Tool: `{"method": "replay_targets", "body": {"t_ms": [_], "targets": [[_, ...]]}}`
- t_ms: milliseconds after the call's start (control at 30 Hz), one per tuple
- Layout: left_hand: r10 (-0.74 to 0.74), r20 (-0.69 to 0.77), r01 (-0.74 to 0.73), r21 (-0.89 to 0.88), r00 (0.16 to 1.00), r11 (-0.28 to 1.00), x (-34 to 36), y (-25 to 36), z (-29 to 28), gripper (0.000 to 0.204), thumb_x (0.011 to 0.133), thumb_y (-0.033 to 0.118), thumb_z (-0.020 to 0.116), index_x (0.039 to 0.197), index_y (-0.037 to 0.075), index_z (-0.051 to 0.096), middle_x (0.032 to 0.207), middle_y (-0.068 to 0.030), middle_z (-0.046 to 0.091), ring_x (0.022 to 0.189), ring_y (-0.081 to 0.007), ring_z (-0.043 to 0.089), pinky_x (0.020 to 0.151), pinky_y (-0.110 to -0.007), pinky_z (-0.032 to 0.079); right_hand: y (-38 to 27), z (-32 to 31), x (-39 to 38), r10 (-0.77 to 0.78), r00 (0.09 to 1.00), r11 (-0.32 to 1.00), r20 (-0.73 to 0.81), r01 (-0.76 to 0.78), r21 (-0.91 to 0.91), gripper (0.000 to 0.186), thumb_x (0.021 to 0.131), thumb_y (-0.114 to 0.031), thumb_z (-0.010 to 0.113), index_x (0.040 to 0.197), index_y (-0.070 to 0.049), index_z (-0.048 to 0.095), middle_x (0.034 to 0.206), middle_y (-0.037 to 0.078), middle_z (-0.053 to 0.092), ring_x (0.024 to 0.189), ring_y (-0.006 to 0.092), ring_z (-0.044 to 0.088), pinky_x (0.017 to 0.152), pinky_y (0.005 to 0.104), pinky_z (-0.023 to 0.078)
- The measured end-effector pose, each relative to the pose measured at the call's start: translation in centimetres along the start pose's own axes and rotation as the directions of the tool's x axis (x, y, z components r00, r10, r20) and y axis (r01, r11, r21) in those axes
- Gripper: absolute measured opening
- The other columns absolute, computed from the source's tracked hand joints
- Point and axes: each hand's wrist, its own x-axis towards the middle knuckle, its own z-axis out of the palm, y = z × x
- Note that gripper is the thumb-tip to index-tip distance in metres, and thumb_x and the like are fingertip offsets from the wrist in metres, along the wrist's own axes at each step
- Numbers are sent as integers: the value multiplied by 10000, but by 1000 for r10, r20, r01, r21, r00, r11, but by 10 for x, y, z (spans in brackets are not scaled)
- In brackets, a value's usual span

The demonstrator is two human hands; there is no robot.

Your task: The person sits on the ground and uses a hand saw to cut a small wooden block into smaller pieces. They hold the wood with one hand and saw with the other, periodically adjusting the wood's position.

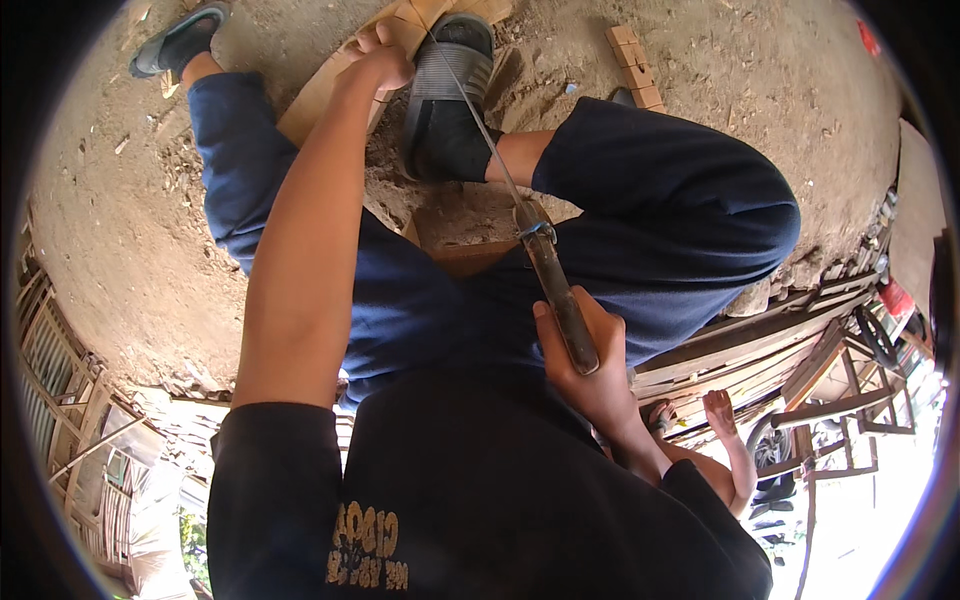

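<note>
Gripping a dark brown, bar-shaped handle (560,290), the right hand (597,360) has its fingers wrapped round the near end, with the thumb along the side. Beyond those fingers, past a blue band (537,231), a long, thin metal blade (480,125) seen nearly edge-on runs up to just right of the left fingers. Whether it is toothed I cannot tell.

The left hand (383,65) rests, fingers bent, on a pale brown, flat wooden plank (325,100), which slants down and left from under them. Their tips are partly hidden, so I cannot tell whether they pinch its edge or only press. A foot in a black slide with a grey ribbed strap (452,72) is just right of the left fingers.

Cutting across the plank looks like the step in hand. The next move probably calls for steady left-hand pressure, a straight stroke from the right, and left fingers clear of the blade.
</note>
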Motion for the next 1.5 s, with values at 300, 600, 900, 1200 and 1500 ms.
{"method": "replay_targets", "body": {"t_ms": [300,600,900,1200,1500], "targets": [[11,10,-11,-51,1000,999,-9,13,-9,1026,920,323,602,1564,96,-163,1635,-253,-54,1464,-553,33,1156,-594,278,14,18,15,-173,983,985,-68,173,0,112,931,-29,635,844,16,580,592,40,490,569,29,432,482,275,352],[10,-6,-10,-32,1000,999,-3,4,4,1020,900,366,615,1583,103,-96,1632,-266,-22,1458,-556,48,1145,-619,267,16,30,62,-326,943,945,-58,325,-35,71,910,-4,625,965,42,622,649,201,576,539,301,610,541,333,460],[19,-18,-19,-8,1000,1000,-4,12,-2,1019,902,345,631,1578,104,-93,1627,-268,16,1453,-568,64,1132,-628,293,10,32,70,-274,958,961,-84,276,17,114,920,-24,634,838,27,574,600,152,523,497,171,475,509,351,415],[24,-64,-27,-48,998,998,27,-11,22,952,919,324,580,1574,101,-73,1643,-211,1,1446,-581,75,1161,-593,259,-1,18,23,-131,991,990,-7,130,-57,106,917,-4,630,831,22,575,598,124,529,501,140,458,498,311,398],[-44,40,44,2,998,999,26,13,11,1045,895,406,653,1586,132,-82,1643,-205,-95,1492,-484,-8,1168,-609,212,4,15,5,-94,995,992,-29,91,-88,178,941,-18,624,778,-3,554,597,17,483,561,29,427,487,276,329]]}}
